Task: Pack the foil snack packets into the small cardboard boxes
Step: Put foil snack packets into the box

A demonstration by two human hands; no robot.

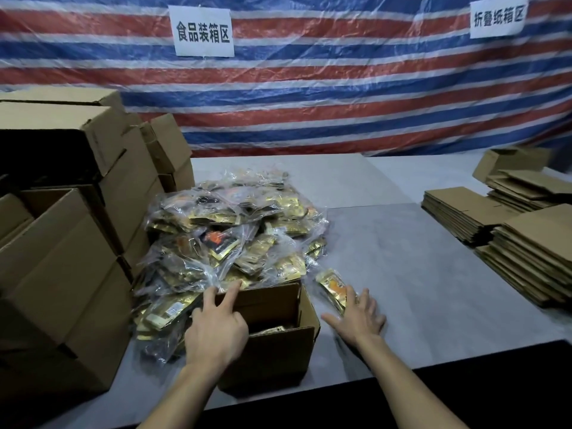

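Observation:
A small open cardboard box (pixel 280 351) stands near the table's front edge, with gold packets partly visible inside. Behind it rises a big heap of foil snack packets in clear plastic bags (pixel 235 233). My left hand (pixel 216 329) hovers over the box's left side, fingers spread, fingertips at the far flap and the heap's edge. A single gold packet (pixel 332 287) lies on the table right of the box. My right hand (pixel 359 317) lies flat with fingers spread, its fingertips touching that packet's near end. Neither hand grips anything.
Stacked cardboard boxes (pixel 68 243) fill the left side, close to the heap. Piles of flattened cartons (pixel 526 246) lie at the right. The grey table (pixel 418 274) ends in a dark front edge. A striped tarp with two paper signs hangs behind.

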